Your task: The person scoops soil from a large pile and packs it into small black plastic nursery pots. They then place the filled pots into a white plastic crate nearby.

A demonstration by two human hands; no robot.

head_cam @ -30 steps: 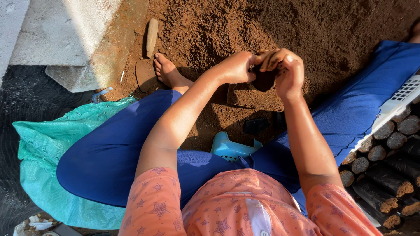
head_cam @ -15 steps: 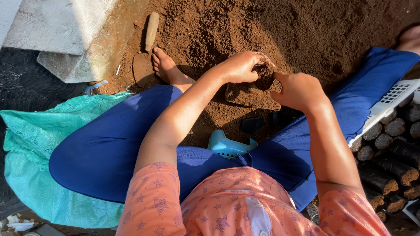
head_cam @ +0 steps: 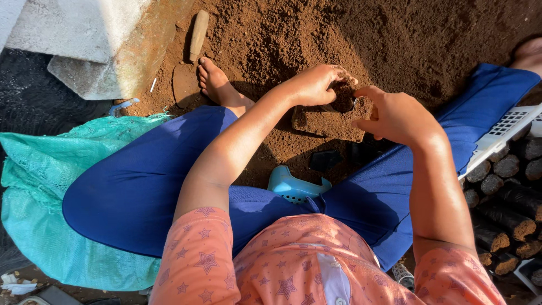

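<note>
Right hand [head_cam: 398,116] has opened off the soil-filled bag [head_cam: 342,99]; left hand [head_cam: 316,85] still grips it

We saw the left hand [head_cam: 317,85] and right hand [head_cam: 398,116] close together over the soil heap [head_cam: 350,34], a small bag [head_cam: 341,100] between them, touching both. A soil-covered slab [head_cam: 330,121] lay just below the left hand. A wooden handle [head_cam: 199,35] lay well left of the left hand, beyond the bare foot [head_cam: 214,82]. A woven sack [head_cam: 34,186] sat far left, under the leg. Filled bags [head_cam: 508,209] were stacked right of the right hand, by a crate [head_cam: 502,133]. A plastic piece [head_cam: 293,186] lay nearer us than both hands.
</note>
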